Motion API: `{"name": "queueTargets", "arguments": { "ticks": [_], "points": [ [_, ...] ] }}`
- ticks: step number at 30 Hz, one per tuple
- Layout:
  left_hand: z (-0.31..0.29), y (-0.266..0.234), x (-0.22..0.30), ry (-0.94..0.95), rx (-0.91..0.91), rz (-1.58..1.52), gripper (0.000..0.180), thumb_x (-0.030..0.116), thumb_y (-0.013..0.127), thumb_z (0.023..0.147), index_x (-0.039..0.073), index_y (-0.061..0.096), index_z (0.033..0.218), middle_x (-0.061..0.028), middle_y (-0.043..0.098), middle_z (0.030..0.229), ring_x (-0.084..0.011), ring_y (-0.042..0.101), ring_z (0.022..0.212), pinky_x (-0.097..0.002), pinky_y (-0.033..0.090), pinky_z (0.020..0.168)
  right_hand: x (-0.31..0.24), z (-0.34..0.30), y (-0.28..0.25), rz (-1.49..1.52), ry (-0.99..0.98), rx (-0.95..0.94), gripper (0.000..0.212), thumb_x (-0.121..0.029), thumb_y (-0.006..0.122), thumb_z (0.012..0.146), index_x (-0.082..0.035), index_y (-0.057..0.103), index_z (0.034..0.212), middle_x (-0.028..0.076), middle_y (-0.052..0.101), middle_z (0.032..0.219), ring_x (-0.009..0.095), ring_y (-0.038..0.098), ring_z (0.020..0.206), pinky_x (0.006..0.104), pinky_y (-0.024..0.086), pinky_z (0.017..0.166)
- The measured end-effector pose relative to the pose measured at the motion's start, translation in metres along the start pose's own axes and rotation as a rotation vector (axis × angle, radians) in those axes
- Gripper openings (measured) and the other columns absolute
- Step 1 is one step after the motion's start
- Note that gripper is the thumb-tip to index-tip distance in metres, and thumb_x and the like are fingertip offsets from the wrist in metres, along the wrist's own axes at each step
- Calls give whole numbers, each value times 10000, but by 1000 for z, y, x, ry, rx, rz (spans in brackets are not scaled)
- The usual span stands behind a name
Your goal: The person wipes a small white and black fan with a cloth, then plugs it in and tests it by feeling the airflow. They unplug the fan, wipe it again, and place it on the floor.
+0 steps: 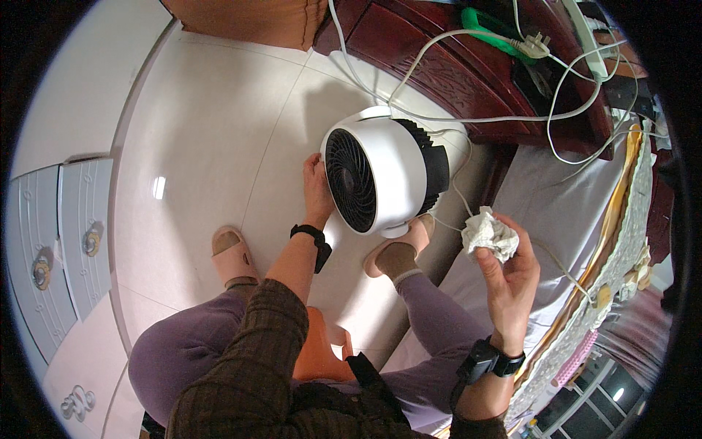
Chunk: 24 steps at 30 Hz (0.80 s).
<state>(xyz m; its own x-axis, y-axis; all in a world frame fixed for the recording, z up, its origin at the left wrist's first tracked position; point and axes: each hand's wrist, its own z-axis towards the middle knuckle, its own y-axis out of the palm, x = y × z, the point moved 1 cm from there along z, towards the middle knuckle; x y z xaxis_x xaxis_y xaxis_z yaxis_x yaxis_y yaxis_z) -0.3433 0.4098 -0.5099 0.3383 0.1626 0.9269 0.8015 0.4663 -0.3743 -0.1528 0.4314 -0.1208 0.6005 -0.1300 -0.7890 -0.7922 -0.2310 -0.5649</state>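
Observation:
A white round fan (398, 172) with a black spiral grille stands in front of me, its grille turned to the left. My left hand (316, 189) is at the grille side, fingers curled against the rim; part of its grip is hidden behind the housing. To the right of the fan, my right hand (512, 274) is raised with a crumpled white tissue (490, 234) pinched between thumb and fingers. The tissue is apart from the fan.
A white power cord (512, 119) loops behind the fan toward a plug (535, 45) by the dark red carved wooden furniture (431, 55). A bed with a pale sheet (541, 197) is at right, grey drawers (88, 234) at left. An orange stool (316, 344) is beneath me.

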Motion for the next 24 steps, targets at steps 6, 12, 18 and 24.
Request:
{"name": "queueTargets", "arguments": {
  "ticks": [6,12,18,24],
  "points": [
    [-3,-1,-4,12,6,-54,368,69,773,788,53,662,1138,-226,463,1433,-433,473,1300,-469,402,1110,0,0,0,-5,2,1,488,-217,776,922,-5,595,1323,51,683,1092,127,623,1015,275,489,904],
    [-4,-12,7,19,-84,-1,368,84,785,810,90,711,1170,-205,456,1463,-427,468,1314,-472,409,1109,0,1,1,-28,1,-8,475,-198,770,925,-4,596,1322,54,682,1101,128,621,1020,278,489,909],
    [0,-14,10,17,-28,-57,463,68,758,827,53,608,1265,-230,471,1439,-435,489,1292,-461,413,1105,6,5,6,-81,23,-7,433,-158,749,931,3,601,1306,63,687,1092,133,626,1005,288,497,901],
    [4,-10,3,-8,-29,-17,416,59,717,840,-7,551,1217,-272,501,1395,-454,503,1273,-461,420,1093,8,10,10,-64,1,-17,437,-163,752,931,2,603,1307,69,688,1091,139,629,1004,291,505,888]
  ]
}}
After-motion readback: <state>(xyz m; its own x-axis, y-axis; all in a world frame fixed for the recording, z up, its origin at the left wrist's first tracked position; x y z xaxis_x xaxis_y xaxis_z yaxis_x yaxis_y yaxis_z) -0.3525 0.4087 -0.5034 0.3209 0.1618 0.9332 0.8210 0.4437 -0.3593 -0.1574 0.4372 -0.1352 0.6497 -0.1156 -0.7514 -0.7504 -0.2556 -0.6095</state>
